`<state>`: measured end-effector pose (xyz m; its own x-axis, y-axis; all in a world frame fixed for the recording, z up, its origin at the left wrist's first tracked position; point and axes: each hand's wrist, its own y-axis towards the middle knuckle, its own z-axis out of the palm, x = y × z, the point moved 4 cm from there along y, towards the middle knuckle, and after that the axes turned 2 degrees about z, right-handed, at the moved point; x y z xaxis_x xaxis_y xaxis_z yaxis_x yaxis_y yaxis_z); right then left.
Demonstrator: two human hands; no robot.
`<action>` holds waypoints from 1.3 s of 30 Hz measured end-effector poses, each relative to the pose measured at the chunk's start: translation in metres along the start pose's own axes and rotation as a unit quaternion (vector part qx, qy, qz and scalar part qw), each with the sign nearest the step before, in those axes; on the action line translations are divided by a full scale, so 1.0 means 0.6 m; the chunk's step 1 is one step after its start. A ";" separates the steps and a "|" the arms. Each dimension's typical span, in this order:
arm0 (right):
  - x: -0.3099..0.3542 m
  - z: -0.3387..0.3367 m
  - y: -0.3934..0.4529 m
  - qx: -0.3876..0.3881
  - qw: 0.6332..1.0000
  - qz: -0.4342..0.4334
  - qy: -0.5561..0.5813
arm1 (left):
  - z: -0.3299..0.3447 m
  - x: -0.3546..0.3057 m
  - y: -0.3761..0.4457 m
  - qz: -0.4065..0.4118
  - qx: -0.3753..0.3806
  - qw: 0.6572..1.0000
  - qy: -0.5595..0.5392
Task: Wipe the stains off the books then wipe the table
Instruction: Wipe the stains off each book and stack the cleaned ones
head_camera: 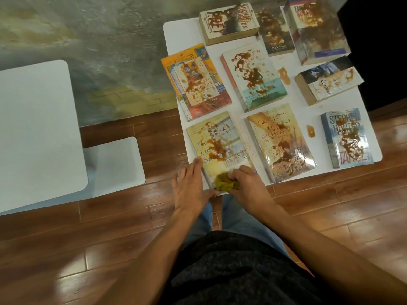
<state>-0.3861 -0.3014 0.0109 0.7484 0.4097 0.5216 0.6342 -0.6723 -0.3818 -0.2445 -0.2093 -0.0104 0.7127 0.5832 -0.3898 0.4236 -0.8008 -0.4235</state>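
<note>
The white table (193,31) carries nine books laid flat with covers up, all marked with brown stains; brown spots also lie on the bare tabletop, one (284,75) between the middle books and one (311,130) at the 3 o'clock side of the front middle book (282,144); the pale yellow book (220,144) lies at the front corner of the table, at the 6 o'clock edge, with a large dark brown blotch over its title and smaller drops above it; the left hand (190,186) rests flat with straight fingers on the 9 o'clock edge of this book, touching it; the right hand (246,183) is curled round a crumpled yellow cloth (226,183) and presses it on the near end of the cover; both forearms reach forward from 6 o'clock.
</note>
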 end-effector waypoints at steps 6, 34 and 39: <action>0.009 -0.006 0.025 -0.073 0.996 0.043 0.023 | 0.004 -0.001 -0.001 -0.010 -0.003 1.000 -0.009; -0.018 -0.042 0.036 -0.106 0.991 0.081 0.001 | 0.001 -0.003 0.004 -0.014 0.004 1.000 0.004; -0.027 -0.037 0.034 -0.072 0.996 0.051 -0.005 | -0.002 -0.003 0.005 -0.011 0.005 1.000 0.006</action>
<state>-0.3897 -0.3352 0.0117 0.8101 0.3393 0.4781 0.5200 -0.7925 -0.3187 -0.2439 -0.2128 -0.0102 0.7100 0.5992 -0.3701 0.4341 -0.7861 -0.4400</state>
